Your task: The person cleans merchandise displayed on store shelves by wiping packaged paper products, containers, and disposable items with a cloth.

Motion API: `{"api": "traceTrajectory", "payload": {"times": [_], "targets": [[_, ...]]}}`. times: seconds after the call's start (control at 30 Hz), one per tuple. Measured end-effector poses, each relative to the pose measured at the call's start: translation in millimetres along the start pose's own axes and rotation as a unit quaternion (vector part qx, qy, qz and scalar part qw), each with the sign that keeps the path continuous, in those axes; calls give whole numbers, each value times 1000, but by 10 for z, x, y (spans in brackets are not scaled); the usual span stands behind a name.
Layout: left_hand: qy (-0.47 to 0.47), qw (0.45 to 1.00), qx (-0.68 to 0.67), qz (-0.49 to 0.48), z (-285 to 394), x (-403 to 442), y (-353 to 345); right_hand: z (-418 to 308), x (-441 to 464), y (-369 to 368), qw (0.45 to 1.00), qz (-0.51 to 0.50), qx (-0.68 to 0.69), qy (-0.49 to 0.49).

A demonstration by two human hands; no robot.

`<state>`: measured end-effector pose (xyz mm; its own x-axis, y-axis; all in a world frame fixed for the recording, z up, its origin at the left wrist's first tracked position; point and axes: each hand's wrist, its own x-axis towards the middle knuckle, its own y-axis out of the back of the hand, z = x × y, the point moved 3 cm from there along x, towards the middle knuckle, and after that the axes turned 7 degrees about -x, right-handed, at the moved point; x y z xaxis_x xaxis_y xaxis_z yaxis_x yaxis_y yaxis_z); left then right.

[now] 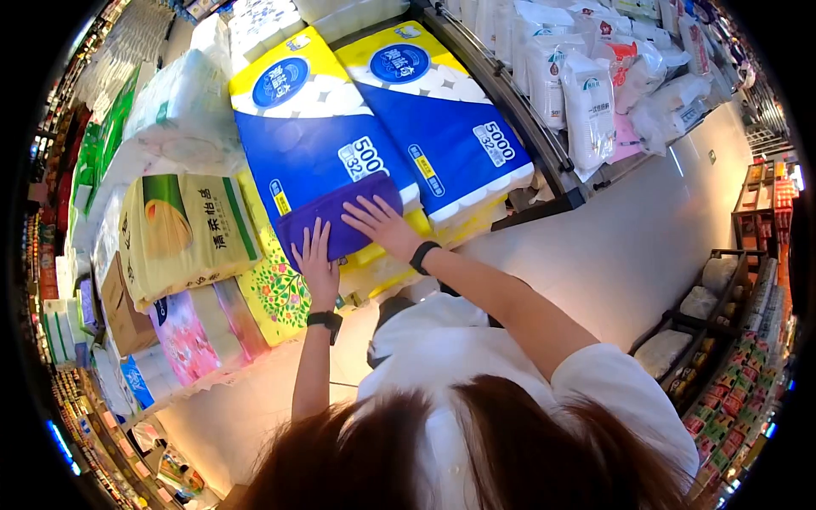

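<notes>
A folded purple cloth point(338, 223) lies on the near end of a blue, white and yellow toilet paper pack point(297, 127). My left hand point(317, 265) rests at the cloth's lower left edge, its fingers stretched out. On the cloth's right part my right hand point(380, 224) lies flat with fingers spread. Both wrists wear a dark band. Alongside sits a second pack of the same kind point(433, 119). Left of the cloth is a cream tissue pack point(183, 229), with a yellow flower-printed pack point(276, 289) below it.
Clear-wrapped rolls point(183, 110) are stacked at the far left. A dark rail point(544, 144) edges the display beside white plastic-bagged goods point(588, 110). Pale floor point(578, 255) runs along the right, toward dark crates point(701, 314) and shelves of goods. A pink pack point(191, 336) sits low on the left.
</notes>
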<state>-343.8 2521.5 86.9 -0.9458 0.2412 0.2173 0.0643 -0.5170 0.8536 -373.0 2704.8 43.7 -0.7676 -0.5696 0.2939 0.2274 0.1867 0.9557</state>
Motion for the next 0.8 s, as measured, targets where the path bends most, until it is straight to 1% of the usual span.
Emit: {"api": "traceTrajectory", "payload": {"times": [0.03,0.13,0.17,0.2,0.23,0.33,0.37,0.4,0.47,0.5,0.6,0.63,0.7,0.73,0.8], "targets": [[4,1000,-16,-1,25,7,16,-12,-9,75,999,13,46,-8],[27,998,-62,21,223,3,-12,14,-52,286,989,-15,147,-22],[40,995,-84,31,296,-23,-74,38,-85,285,983,20,180,-27],[55,992,-105,40,392,-37,-137,110,-130,266,978,21,206,-18],[56,992,-92,64,532,-58,-191,193,-192,268,972,22,233,-10],[139,979,-147,-3,813,-106,-409,549,-461,368,958,23,284,12],[97,981,-168,-19,921,-75,-482,705,-576,410,951,31,307,13],[76,981,-167,-69,990,-50,-591,873,-696,430,944,40,328,14],[28,967,-157,-199,1191,116,-793,1200,-976,439,951,-14,307,-22],[13,957,-175,-232,1246,181,-945,1351,-1117,440,953,-42,296,-40],[-69,949,-183,-247,1297,448,-1329,1772,-1483,364,942,-55,300,-140],[-57,945,-183,-265,1460,624,-1310,1885,-1558,415,938,-48,300,-168],[-137,951,-190,-203,1636,886,-1389,2082,-1649,525,927,-30,301,-222],[-176,950,-194,-173,1726,1001,-1387,2158,-1654,600,929,-7,288,-231],[-172,952,-189,-167,1869,1283,-1359,2287,-1638,759,930,38,261,-255]]}}
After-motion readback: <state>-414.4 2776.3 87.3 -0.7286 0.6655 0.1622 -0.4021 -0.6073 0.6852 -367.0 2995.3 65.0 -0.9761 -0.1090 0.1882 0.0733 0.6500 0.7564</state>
